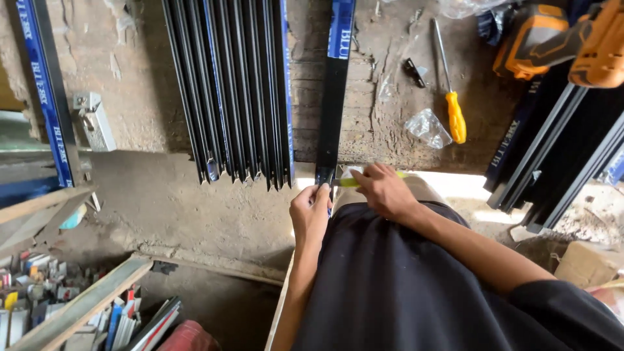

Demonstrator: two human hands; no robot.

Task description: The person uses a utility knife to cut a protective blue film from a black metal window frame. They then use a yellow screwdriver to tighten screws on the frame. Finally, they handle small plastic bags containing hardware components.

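Gripping the near end of a black metal strip [333, 97] with the left hand [311, 214]. Holding a yellow-green tool [350, 182] against that end with the right hand [383, 190], fingers closed around it.

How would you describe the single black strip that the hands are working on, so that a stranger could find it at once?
Start at the dusty workbench and its big bundle of black profiles. Just to the right of that bundle lies one separate black strip, its near end at the bench edge, where the left hand grips it. Unlike its neighbours, it lies alone, and the right hand holds a yellow-green tool against it.
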